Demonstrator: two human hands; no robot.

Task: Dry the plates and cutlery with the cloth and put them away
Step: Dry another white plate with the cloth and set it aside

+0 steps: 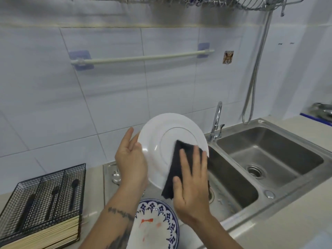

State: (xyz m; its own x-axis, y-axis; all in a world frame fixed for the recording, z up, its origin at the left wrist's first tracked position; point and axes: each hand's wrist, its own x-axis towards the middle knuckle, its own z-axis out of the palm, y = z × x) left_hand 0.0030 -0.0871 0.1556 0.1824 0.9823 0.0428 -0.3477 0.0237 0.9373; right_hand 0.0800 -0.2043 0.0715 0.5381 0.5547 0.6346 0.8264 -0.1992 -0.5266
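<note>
Patterned plate (161, 221) below | hands: left (131, 159) holds white plate (161, 137) | right (192, 186) presses cloth (179, 168)

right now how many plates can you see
2: a white plate held upright over the sink by the left hand while the right hand presses the dark cloth on it; a blue-patterned plate below. The rack above may hide more.

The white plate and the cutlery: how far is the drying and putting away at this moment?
Done: black cutlery already stands in the wire caddy. In hand: the left hand holds the white plate upright by its rim while the right hand presses the dark cloth flat against its underside. Left: the blue-patterned plate below shows red smears.
</note>
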